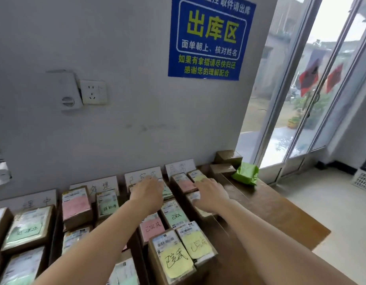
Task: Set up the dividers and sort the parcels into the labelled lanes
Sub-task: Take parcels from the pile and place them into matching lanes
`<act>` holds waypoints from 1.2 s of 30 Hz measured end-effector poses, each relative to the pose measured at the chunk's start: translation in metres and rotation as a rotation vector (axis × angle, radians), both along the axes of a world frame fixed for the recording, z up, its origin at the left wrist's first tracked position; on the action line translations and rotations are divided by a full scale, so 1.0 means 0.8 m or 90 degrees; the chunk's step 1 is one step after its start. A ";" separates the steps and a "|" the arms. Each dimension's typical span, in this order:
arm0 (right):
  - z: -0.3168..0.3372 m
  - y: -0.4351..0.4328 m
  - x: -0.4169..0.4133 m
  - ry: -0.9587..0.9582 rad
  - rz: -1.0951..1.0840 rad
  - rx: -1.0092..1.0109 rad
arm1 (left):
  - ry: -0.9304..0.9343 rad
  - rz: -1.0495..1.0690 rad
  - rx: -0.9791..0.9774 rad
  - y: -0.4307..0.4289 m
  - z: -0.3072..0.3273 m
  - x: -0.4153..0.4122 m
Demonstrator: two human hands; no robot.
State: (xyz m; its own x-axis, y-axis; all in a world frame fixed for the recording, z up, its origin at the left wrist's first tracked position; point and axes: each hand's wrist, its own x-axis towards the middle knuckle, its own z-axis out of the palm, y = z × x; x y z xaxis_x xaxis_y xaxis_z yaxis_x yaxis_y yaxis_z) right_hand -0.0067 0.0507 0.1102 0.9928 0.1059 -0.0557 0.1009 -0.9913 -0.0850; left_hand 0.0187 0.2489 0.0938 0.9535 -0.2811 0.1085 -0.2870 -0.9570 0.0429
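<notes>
Left hand is out in front, palm down, over the third lane counting from the left. Its fingers are stretched forward and loose, with the tips right up by that lane's white card. It's blurred there, so I can't tell whether they touch the parcel underneath.

Right hand is over the fourth lane, the rightmost one. Its fingers lie flat across the tops of the far parcels and the thumb is spread to the left onto a box edge. Neither hand is pinching or gripping anything.

The parcels are brown boxes with shipping labels and handwritten pink, green or yellow notes on top. They sit in four lanes running away from me to the wall. Dark dividers stand upright between the lanes. Each lane has a handwritten card leaning on the wall at its far end.

To the right of the last lane the wooden counter is bare. At its far corner are two plain boxes, one behind the other, with a green packet just beside them.

Up on the wall there's a blue sign with yellow and white characters, and a white socket to its lower left. On the right is a tall window, bright with daylight.
</notes>
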 end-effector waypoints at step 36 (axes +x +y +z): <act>-0.066 -0.462 0.201 0.081 -0.057 -0.024 | 0.061 -0.050 0.021 -0.482 -0.029 0.210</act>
